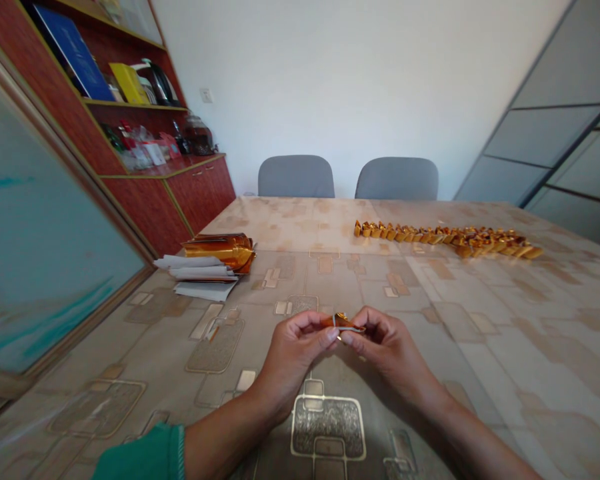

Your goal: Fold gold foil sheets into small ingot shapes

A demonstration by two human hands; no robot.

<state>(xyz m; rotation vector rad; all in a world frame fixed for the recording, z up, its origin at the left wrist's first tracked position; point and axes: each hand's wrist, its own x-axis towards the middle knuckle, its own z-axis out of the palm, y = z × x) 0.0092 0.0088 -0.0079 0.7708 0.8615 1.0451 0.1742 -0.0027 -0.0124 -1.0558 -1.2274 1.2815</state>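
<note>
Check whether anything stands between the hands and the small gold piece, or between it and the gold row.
Nothing visible does. The left hand and right hand both pinch the small gold piece; patterned tabletop separates it from the gold row. The sheet stack sits off to the left.

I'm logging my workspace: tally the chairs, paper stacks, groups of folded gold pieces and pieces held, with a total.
Gray chairs: 2
Gold-and-white paper stack: 1
Group of folded gold pieces (too crowded to count singly): 1
Held gold piece: 1
Total: 5
</note>
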